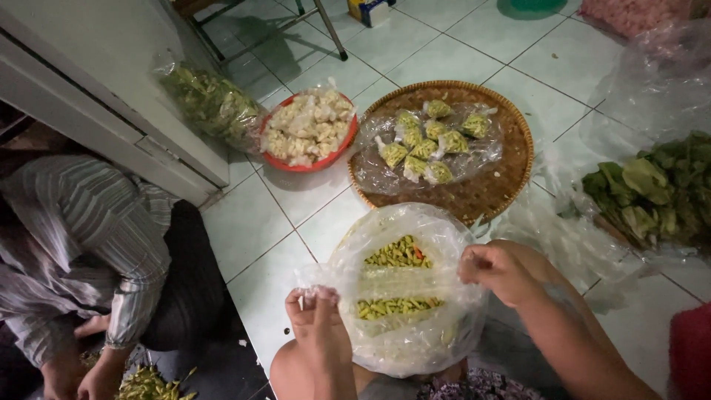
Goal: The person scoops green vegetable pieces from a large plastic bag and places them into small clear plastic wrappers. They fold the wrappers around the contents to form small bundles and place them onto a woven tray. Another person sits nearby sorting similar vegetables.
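Held open between left hand (315, 315) and right hand (498, 272) at six o'clock: large clear plastic bag (404, 296) of green chillies. At twelve o'clock, small knotted clear packets (426, 148) of green and yellow produce, lying on a plastic sheet in a round woven tray (511, 174). At eleven o'clock, small clear packets of pale chunks (307, 126) heaped in a red bowl (326, 161); beside it, at ten o'clock, clear bag of greens (207, 100). At one o'clock, top edge, small blue-and-yellow box (370, 10).
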